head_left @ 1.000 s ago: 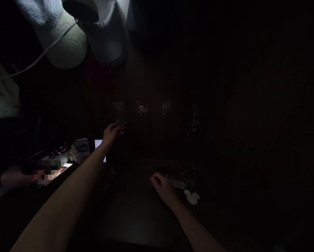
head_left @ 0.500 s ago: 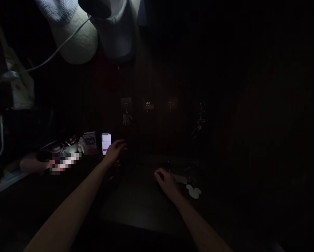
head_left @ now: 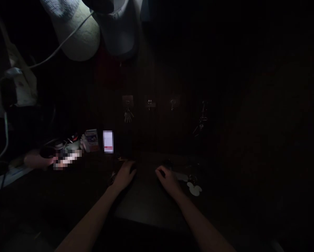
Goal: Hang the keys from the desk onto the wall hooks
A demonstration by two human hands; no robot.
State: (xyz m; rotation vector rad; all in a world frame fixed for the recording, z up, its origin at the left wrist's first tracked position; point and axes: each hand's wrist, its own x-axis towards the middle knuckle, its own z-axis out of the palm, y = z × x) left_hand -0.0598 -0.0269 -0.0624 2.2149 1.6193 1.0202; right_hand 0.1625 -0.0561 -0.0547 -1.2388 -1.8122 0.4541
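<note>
In the dim light my left hand (head_left: 125,174) rests on the dark tabletop (head_left: 143,206), its thumb apart from the fingers and nothing visible in it. Small shiny items (head_left: 112,176), too dark to name, lie beside its wrist. My right hand (head_left: 168,179) rests opposite, fingers curled toward the thumb around a dark hollow; I see nothing in it. Just right of that hand lie a pale flat strip (head_left: 182,176) and a white tag with rounded ears (head_left: 194,189) attached to a ring. A lit phone (head_left: 108,141) stands upright behind my left hand.
On the back wall hang a bunch of keys (head_left: 128,115), two bare hooks (head_left: 150,104) and more keys (head_left: 201,122). Caps (head_left: 79,38) and a white cable (head_left: 59,45) hang at upper left. A small box (head_left: 92,139) and clutter stand at left.
My left hand has drawn away from in front of the phone, down and right onto the tabletop. My right hand stays in place. The view has shifted slightly.
</note>
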